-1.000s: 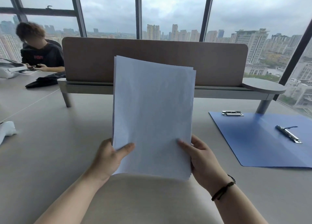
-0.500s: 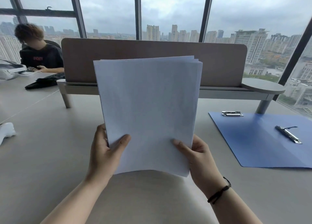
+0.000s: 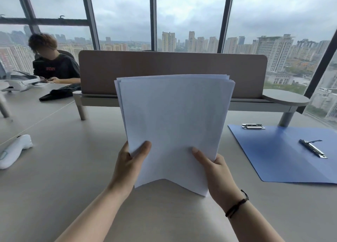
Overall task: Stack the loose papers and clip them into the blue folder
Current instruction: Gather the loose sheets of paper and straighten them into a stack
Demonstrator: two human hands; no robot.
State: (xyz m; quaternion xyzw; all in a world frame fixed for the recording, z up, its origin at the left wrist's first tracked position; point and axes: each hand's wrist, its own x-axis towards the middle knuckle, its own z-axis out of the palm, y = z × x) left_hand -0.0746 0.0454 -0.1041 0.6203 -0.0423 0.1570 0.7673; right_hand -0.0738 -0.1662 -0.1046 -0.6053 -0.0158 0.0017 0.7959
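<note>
A stack of white papers [image 3: 173, 125] stands upright above the grey desk in the middle of the view, its top edges slightly fanned and its bottom edge bowed upward in the middle. My left hand [image 3: 130, 166] grips the stack's lower left side, thumb on the front. My right hand [image 3: 217, 176] grips the lower right side the same way. The blue folder [image 3: 284, 154] lies open and flat on the desk to the right, apart from the papers. A metal clip [image 3: 312, 148] sits on the folder's inside, and a second metal clip [image 3: 253, 126] lies at its far left corner.
A brown divider screen [image 3: 164, 66] runs across the back of the desk [image 3: 63, 177]. A white device [image 3: 13, 150] lies at the left edge. A person [image 3: 52, 62] sits at the neighbouring desk at far left beside a dark cloth [image 3: 60, 93].
The stack has turned from portrait to landscape between my hands and sits a little lower. Its bottom edge now bows upward.
</note>
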